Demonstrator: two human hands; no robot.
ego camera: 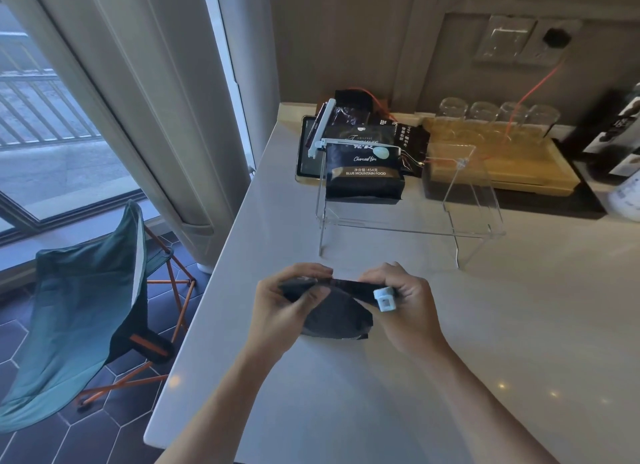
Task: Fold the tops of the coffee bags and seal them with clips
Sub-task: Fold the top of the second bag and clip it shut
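A dark coffee bag point(337, 316) stands on the white counter in front of me. My left hand point(287, 302) pinches the left end of its folded top. My right hand point(403, 302) holds the right end, where the white end of a clip point(383, 299) sticks out; the rest of the clip is hidden behind the fold. Farther back, a second dark coffee bag point(363, 174) stands on a clear acrylic stand point(408, 228), with a white clip point(360, 144) across its top. More dark bags point(349, 117) lie behind it, one carrying a white clip point(323, 127).
A tan tray point(502, 172) holding several upturned glasses point(498, 115) sits at the back right, with dark bottles point(620, 141) beside it. The counter's left edge point(207, 290) drops to a tiled floor with a teal folding chair point(86, 311). A tablet point(308, 151) lies behind the stand.
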